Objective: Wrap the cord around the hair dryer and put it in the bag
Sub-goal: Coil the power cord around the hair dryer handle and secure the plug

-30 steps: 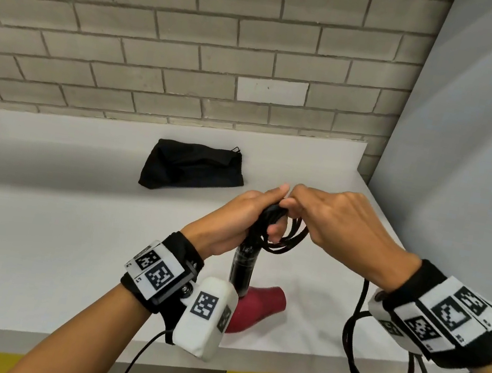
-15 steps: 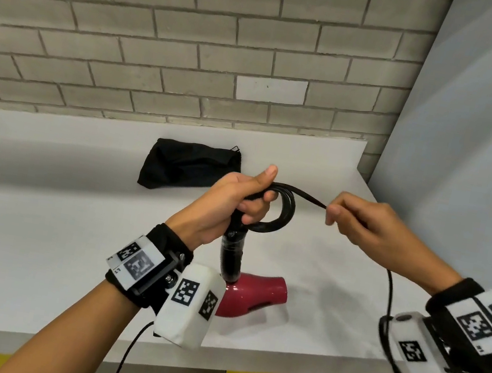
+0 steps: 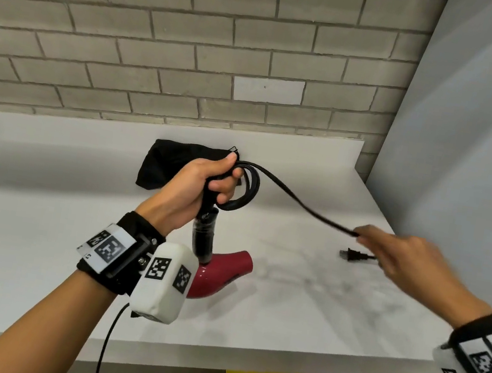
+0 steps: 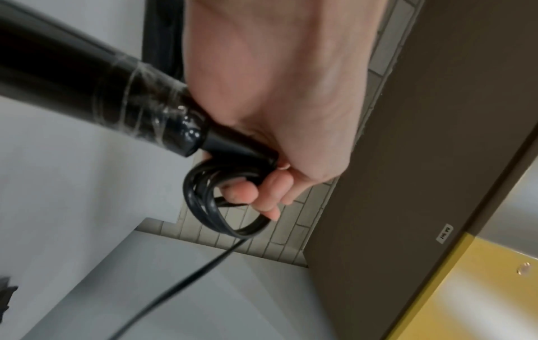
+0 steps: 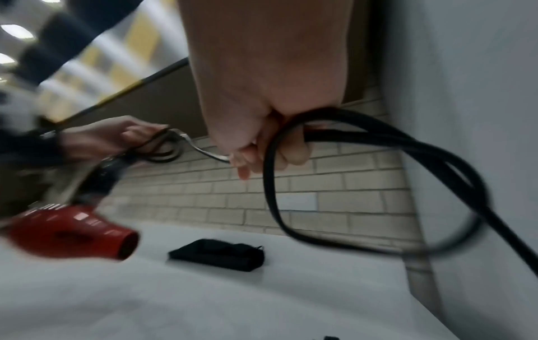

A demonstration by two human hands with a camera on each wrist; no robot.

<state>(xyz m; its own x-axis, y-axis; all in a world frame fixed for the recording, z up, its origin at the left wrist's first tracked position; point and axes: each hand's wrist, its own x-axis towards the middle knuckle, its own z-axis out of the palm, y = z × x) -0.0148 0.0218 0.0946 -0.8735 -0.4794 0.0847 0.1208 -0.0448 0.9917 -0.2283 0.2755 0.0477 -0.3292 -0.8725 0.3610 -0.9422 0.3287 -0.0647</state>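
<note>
hair dryer (image 3: 217, 271): 1 | cord (image 3: 297, 200): 1 | bag (image 3: 173, 164): 1 | hands: 2

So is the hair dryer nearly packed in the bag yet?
Not yet. A few cord loops are gathered at the hair dryer handle in the left hand. The right hand holds the loose remainder. The bag lies on the counter, waiting.

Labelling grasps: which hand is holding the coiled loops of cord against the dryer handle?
The left hand: it grips the black handle with the cord loops under its fingers. The right hand only holds the stretched free end near the plug.
</note>
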